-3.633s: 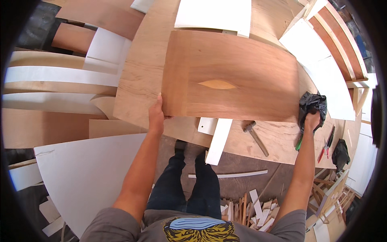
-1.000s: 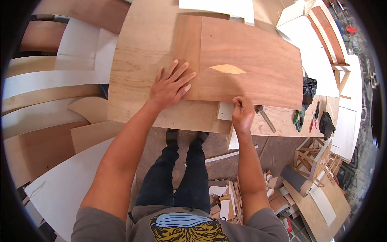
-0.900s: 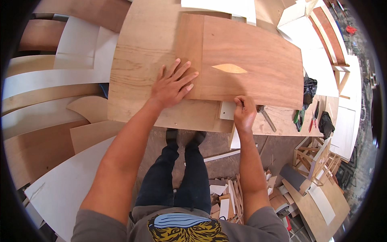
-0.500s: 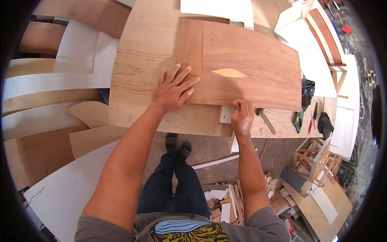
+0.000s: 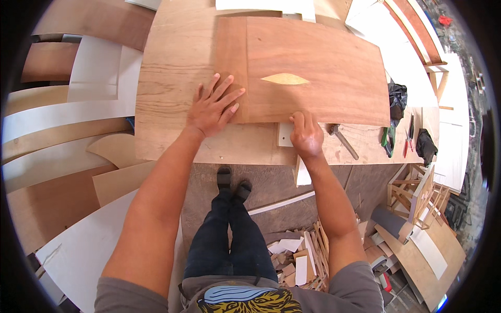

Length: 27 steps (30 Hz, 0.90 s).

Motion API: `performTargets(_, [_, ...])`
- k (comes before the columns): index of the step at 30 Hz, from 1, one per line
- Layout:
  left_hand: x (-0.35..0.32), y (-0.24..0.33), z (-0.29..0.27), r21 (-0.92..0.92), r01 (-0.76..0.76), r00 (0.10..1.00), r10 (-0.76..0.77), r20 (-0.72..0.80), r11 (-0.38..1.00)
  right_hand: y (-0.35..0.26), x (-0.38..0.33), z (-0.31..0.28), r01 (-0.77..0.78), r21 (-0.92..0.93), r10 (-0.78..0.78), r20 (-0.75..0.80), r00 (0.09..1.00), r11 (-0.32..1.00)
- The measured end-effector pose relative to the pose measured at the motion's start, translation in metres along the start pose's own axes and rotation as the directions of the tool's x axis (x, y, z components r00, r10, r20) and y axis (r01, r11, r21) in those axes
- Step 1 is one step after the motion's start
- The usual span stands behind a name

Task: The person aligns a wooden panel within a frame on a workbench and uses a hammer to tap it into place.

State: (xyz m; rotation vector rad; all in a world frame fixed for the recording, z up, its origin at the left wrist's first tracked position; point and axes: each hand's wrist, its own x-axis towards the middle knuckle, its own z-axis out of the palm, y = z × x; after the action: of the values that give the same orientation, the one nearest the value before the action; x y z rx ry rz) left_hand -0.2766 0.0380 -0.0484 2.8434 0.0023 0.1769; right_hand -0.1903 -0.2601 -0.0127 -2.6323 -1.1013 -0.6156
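Observation:
A brown wooden panel (image 5: 323, 62) with a curved far edge lies on the plywood worktable (image 5: 172, 104). In its middle is a pale, leaf-shaped patch (image 5: 285, 79), and a seam runs down near its left side. My left hand (image 5: 211, 107) rests on the panel's near left corner, palm down with fingers spread. At the near edge, right of the left hand, my right hand (image 5: 307, 135) is closed, its thumb and forefinger touching the panel's rim. Whatever those curled fingers may hold is hidden. A white piece with a small hole (image 5: 284, 135) pokes out under the panel beside it.
Right of my right hand lies a hammer (image 5: 344, 143). Farther right are a green-handled tool (image 5: 388, 140), red-handled pliers (image 5: 407, 143) and black plastic (image 5: 397, 99). Curved boards (image 5: 57, 151) are stacked at the left. Wood offcuts (image 5: 308, 255) lie on the floor below the table.
The whole view has shifted, so the table, panel and hands appear a little higher and farther left. Both hands keep the same places on the panel.

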Motion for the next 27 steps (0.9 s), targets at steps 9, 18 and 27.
performTargets(9, [0.001,0.003,-0.003,0.037,0.006,1.000,-0.007,0.002,0.999,0.006,-0.001,-0.004,0.064,0.074,-0.063,-0.007,0.998,0.995])
performTargets(18, [0.001,0.004,-0.004,0.034,-0.009,1.000,0.008,0.006,0.999,0.019,-0.037,-0.036,-0.201,0.336,0.212,0.005,0.977,0.920])
performTargets(27, [0.003,0.003,-0.002,0.026,0.006,1.000,-0.006,0.017,1.000,0.135,-0.127,-0.046,-0.445,-0.263,0.467,0.025,0.884,0.856])
